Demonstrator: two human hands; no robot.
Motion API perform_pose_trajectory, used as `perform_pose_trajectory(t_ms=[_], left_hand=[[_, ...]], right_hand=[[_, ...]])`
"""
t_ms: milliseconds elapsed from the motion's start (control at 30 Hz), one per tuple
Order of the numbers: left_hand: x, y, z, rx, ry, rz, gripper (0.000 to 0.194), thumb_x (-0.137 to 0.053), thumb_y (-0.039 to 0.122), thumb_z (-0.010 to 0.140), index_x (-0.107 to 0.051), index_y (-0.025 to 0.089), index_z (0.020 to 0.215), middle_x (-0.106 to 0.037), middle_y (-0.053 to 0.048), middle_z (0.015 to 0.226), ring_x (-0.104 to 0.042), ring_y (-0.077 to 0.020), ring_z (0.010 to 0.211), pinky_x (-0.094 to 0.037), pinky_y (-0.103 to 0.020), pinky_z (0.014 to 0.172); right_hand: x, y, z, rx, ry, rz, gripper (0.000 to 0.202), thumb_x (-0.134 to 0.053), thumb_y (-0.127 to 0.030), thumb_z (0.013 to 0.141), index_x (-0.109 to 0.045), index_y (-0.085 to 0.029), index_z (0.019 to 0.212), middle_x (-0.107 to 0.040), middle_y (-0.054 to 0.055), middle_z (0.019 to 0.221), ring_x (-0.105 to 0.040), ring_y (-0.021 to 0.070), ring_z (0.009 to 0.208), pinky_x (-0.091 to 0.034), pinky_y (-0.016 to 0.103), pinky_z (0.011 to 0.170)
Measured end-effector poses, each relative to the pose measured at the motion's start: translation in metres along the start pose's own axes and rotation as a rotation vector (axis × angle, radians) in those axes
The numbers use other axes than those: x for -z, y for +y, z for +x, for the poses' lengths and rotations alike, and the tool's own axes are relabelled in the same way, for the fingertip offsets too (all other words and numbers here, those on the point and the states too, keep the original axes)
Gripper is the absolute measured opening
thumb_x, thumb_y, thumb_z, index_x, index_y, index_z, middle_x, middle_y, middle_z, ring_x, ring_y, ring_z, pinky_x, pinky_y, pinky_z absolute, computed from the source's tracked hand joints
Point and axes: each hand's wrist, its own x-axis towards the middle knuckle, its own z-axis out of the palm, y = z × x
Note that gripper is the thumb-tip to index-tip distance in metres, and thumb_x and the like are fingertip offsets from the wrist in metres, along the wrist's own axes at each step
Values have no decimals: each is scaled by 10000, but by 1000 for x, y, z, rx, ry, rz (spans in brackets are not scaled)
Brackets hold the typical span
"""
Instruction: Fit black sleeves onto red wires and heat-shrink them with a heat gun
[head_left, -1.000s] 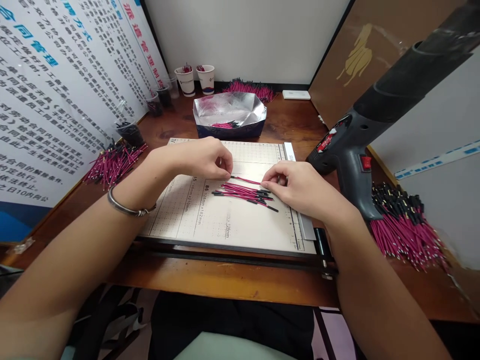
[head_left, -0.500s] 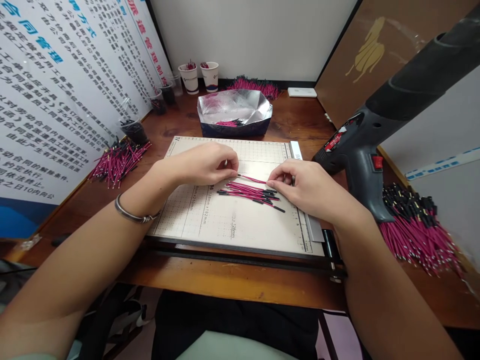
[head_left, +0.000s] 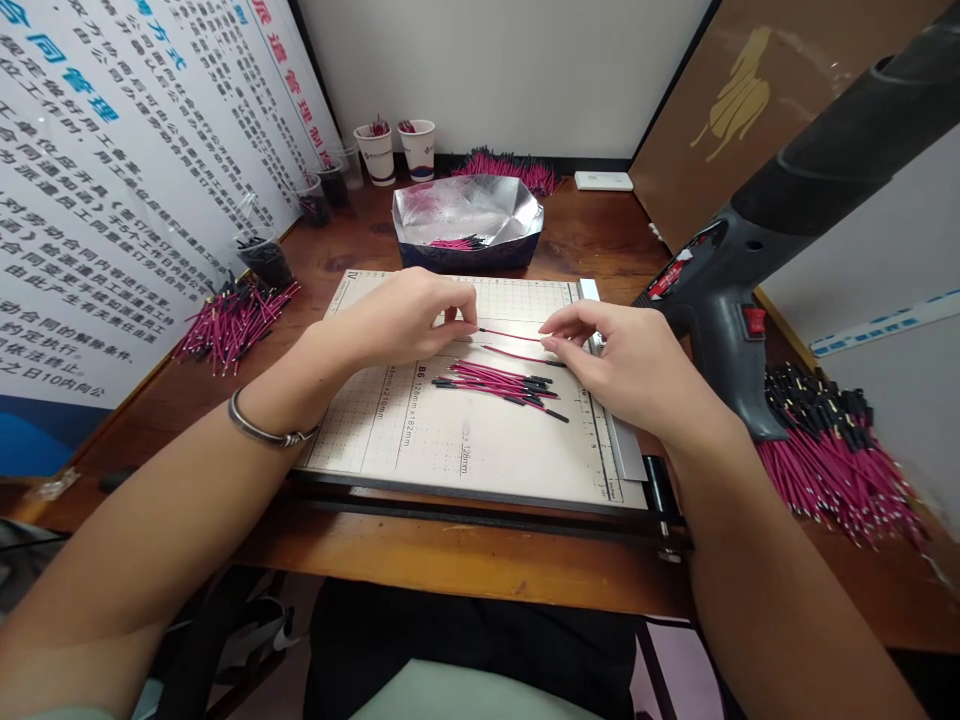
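Observation:
A thin magenta wire (head_left: 511,335) stretches between my two hands just over the cutting board (head_left: 510,460). My left hand (head_left: 420,318) pinches its left end, which shows a short dark tip. At the other end, the thumb and fingertips of my right hand (head_left: 611,345) are closed on the wire, hiding that tip. Just below it a single magenta wire (head_left: 517,355) lies on the board, its black right end near my right thumb. Closer to me is a loose bundle of magenta wires (head_left: 495,382) with black sleeve ends, lying roughly parallel.
A foil-lined box (head_left: 469,250) holding wires stands behind the board. On the right, a heat gun (head_left: 739,330) leans beside a large wire pile (head_left: 840,460). Another wire pile (head_left: 236,325) and a plastic cup (head_left: 266,262) are left. Paper cups (head_left: 418,150) stand at the back.
Both hands have shifted slightly away from me, with a wire between them. A single wire now lies separately below them, about where the held wire was before.

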Motion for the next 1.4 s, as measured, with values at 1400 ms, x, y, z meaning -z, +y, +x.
perform_pose_trajectory(t_ms=[1400], left_hand=[[-9,3,0,-182,156,36,147,-573,223,919,-707,170,888,-723,-49,872,-636,-165,794,-468,-278,726]], right_hand=[[-4,3,-1,170,72,-10,149,-623,-232,860,-768,-236,825,-767,20,858,-658,158,762,-487,311,712]])
